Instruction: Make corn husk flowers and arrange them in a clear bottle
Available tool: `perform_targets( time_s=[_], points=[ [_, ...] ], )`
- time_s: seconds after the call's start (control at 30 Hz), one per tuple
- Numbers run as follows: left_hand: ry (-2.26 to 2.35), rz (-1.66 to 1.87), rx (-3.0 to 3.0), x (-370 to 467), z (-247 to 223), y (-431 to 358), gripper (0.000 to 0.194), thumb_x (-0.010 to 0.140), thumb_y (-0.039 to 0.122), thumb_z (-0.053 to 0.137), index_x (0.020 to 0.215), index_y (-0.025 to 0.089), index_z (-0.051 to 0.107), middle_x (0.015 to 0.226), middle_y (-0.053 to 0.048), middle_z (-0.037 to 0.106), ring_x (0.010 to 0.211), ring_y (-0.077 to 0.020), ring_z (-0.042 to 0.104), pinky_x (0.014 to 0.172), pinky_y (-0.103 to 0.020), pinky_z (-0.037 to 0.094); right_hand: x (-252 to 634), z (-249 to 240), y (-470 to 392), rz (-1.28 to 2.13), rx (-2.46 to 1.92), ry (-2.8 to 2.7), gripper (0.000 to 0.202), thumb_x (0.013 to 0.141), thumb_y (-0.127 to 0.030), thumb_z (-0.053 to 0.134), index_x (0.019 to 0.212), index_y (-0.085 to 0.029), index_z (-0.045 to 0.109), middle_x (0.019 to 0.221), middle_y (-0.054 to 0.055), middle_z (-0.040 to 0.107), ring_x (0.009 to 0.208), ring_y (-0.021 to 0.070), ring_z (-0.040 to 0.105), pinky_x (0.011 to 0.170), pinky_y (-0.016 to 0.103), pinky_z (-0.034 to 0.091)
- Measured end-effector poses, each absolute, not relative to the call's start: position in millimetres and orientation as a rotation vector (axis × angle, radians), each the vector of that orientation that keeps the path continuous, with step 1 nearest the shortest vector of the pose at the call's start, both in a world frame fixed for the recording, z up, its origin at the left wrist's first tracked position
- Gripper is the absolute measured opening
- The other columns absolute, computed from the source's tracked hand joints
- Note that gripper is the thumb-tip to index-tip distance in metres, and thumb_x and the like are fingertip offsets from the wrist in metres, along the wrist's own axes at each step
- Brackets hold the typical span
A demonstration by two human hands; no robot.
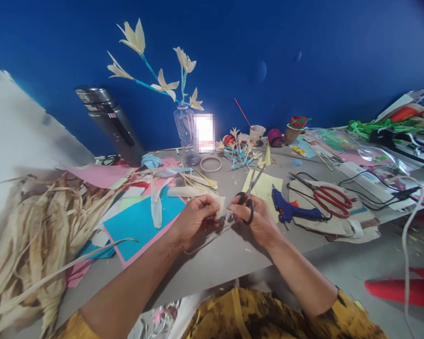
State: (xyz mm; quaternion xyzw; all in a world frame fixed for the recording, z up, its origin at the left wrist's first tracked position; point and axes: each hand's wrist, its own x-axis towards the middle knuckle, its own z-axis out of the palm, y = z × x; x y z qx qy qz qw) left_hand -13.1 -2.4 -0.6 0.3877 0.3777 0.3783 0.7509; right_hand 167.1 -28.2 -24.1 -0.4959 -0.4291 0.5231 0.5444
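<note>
My left hand (202, 217) pinches a small pale piece of corn husk (222, 205) above the grey table. Black-handled scissors (250, 202) hang on the fingers of my right hand (257, 219), their blades pointing away from me. The right thumb and fingertips come close to the husk piece; whether they also grip it is unclear. Under the hands runs a thin twisted strip (212, 239). Left of my hands lie loose husk strips (189, 192), and beyond the scissors is a sheet of yellow paper (266, 184).
Dried corn husks (38, 235) and blue paper (141, 223) fill the left side. Behind stands a clear bottle (186, 134) with husk flowers (164, 85), beside a tape roll (211, 164). To the right lie a blue glue gun (297, 211), red-handled scissors (332, 197) and a power strip (363, 179).
</note>
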Motion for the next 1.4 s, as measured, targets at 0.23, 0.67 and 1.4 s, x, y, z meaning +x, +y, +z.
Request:
perform_targets(
  time_s=[0.23,0.67,1.4],
  points=[
    [0.841,0.78,0.913,-11,-5,-5,0.037,0.068,0.035,0.086,0.067,0.017,0.054,0.056,0.001,0.058,0.051,-0.0102,0.05,0.053,-0.023,0.04,155,-16,-28,1.227,-1.207,-1.046,0.028,0.064,-0.033,0.077,0.082,-0.018,0.062,0.061,-0.006,0.05,0.054,0.0103,0.041,0.051,0.024,0.032],
    [0.82,0.801,0.959,-8,-4,-7,0.035,0.075,0.037,0.08,0.069,0.018,0.051,0.059,0.003,0.055,0.053,-0.0111,0.05,0.058,-0.026,0.044,164,-23,-24,1.316,-1.086,-1.036,0.031,0.07,-0.039,0.076,0.09,-0.015,0.07,0.071,0.001,0.064,0.062,0.0143,0.056,0.058,0.026,0.043],
    [1.028,0.903,1.277,-7,-7,-8,0.025,0.078,0.027,0.07,0.064,0.019,0.051,0.056,0.003,0.053,0.055,-0.0113,0.047,0.058,-0.024,0.038,157,-19,-26,1.17,-1.287,-0.966,0.026,0.062,-0.031,0.078,0.078,-0.019,0.061,0.057,-0.004,0.06,0.05,0.0128,0.055,0.05,0.024,0.041]
  ],
)
